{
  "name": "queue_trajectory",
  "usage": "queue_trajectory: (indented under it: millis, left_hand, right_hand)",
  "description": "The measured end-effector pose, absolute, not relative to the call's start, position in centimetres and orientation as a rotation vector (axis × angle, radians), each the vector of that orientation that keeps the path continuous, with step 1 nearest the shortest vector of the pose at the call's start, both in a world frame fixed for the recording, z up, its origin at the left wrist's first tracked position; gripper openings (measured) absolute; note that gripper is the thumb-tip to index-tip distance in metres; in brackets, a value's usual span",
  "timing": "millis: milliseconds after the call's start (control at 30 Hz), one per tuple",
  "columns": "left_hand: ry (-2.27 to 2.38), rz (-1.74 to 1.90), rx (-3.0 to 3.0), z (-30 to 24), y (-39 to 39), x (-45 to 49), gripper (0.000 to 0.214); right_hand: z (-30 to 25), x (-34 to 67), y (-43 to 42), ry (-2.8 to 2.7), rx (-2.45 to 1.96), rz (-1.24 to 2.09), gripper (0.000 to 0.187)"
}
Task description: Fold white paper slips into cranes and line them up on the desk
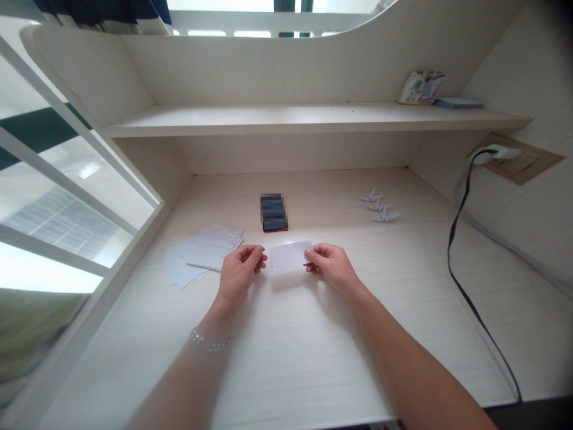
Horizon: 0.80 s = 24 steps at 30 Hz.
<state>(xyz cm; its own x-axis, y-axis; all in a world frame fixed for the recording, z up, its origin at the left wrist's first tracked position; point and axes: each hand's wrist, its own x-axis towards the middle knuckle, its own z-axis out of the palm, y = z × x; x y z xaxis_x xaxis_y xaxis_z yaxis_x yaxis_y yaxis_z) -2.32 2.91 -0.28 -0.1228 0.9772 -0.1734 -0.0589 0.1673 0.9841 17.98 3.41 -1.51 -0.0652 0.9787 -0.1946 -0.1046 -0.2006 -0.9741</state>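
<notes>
A small white sheet of paper [290, 255] is held just above the pale desk [286, 352]. My right hand [332, 267] pinches its right edge, fingers closed. My left hand [240, 269] hovers at the sheet's left edge with fingers curled together; it looks slightly apart from the paper. A loose stack of white paper sheets [202, 254] lies fanned on the desk to the left of my left hand. A silver bracelet sits on my left wrist.
A dark phone [273, 213] lies behind the sheet. Three folded paper cranes [379, 207] stand at the back right. A black cable [465, 263] runs from a wall socket [496, 154] across the desk's right side. A shelf [313, 118] above holds a small pack [421, 87].
</notes>
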Motion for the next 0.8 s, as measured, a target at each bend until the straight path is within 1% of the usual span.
queue_trajectory:
  millis: [200,467,567,700,800]
  left_hand:
    - [1.215,1.078,0.976,-0.5,2.6,-1.7,0.035]
    - [1.303,1.159,0.962,-0.6,2.8,-2.3,0.038]
    - [1.298,1.146,0.984,-0.5,2.7,-2.1,0.036]
    - [1.261,1.103,0.990,-0.1,2.5,-2.1,0.032]
    - [1.211,0.970,1.045,0.3,2.4,-2.4,0.028]
  right_hand:
    - [-1.1,17.5,3.2,-1.073,-1.225,1.452,0.030]
    - [-1.2,18.1,3.5,-0.978,-1.221,1.409,0.031]
    - [-0.9,18.0,3.4,-0.937,-1.239,1.439,0.032]
    - [-0.5,17.7,3.1,-1.079,-1.194,1.497,0.032]
    - [-0.5,17.7,2.9,-1.220,-1.189,1.478,0.028]
